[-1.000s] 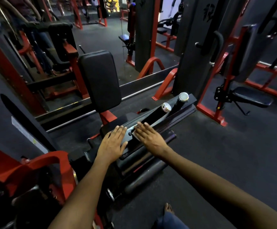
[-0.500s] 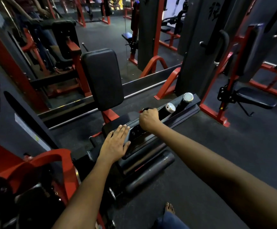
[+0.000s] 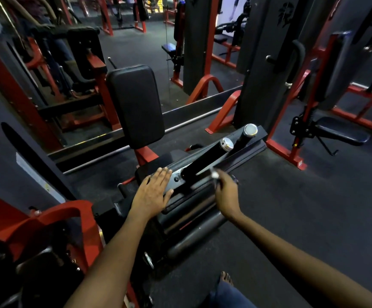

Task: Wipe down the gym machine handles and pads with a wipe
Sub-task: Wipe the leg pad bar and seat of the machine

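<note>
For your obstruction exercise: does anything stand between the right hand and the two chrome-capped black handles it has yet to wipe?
Nothing visible does. The right hand sits at the near end of the handles; the left hand rests flat on the pad to one side.

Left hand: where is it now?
Head view, centre: the left hand lies flat on the machine's black pad, left of the right hand.

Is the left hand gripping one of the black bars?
No, the left hand lies flat with straight fingers on the machine's frame, beside the bars.
</note>
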{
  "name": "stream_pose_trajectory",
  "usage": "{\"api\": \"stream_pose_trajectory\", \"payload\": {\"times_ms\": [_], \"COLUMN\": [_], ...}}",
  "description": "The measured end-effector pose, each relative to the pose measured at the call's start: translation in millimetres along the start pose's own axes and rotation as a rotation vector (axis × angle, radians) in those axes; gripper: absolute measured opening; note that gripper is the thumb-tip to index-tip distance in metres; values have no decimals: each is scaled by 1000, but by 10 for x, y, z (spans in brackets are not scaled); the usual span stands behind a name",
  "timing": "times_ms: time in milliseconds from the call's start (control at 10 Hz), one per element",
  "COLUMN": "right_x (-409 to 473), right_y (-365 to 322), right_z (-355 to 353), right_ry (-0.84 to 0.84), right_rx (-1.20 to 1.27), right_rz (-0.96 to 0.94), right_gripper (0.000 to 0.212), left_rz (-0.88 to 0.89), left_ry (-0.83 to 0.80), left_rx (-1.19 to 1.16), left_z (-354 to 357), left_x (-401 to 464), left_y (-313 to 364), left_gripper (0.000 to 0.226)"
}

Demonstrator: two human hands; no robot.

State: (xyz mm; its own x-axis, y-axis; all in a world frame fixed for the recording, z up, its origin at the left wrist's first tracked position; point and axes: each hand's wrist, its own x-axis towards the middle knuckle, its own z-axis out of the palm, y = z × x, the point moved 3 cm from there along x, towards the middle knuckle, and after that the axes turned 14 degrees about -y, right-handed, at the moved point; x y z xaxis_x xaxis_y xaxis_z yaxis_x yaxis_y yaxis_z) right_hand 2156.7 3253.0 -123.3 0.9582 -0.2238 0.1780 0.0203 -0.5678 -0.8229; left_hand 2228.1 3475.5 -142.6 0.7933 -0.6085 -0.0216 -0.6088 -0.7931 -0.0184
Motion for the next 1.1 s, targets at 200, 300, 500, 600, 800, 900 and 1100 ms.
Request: {"api": "stream_pose_trajectory", "payload": {"times_ms": [200, 300, 500, 600, 800, 900, 1100], "right_x": [350, 249, 473, 619, 242, 197, 415], "right_y": [-225, -303, -413, -498, -445, -541, -916], "right_z": [463, 515, -400, -646, -226, -456, -696], "right_ry": [36, -9, 2, 61, -26, 223, 115], "right_rx": [1064, 1085, 1016, 1086, 1047, 895, 88], "right_rz": [428, 405, 338, 243, 320, 274, -27], "right_gripper": [42, 45, 41, 47, 38, 26, 45], "left_rz": [-14, -11, -7, 3, 1, 0, -7], "left_ry": [-15, -24, -14, 1, 5, 15, 23], "left_rx": [-7, -13, -21, -21, -14, -5, 12], "left_z": [0, 12, 11, -16, -15, -27, -33], "left_x": [-8, -7, -2, -3, -24, -15, -31], "left_y": [7, 0, 0, 16, 17, 16, 19], "left_gripper": [63, 63, 62, 62, 62, 62, 61]}}
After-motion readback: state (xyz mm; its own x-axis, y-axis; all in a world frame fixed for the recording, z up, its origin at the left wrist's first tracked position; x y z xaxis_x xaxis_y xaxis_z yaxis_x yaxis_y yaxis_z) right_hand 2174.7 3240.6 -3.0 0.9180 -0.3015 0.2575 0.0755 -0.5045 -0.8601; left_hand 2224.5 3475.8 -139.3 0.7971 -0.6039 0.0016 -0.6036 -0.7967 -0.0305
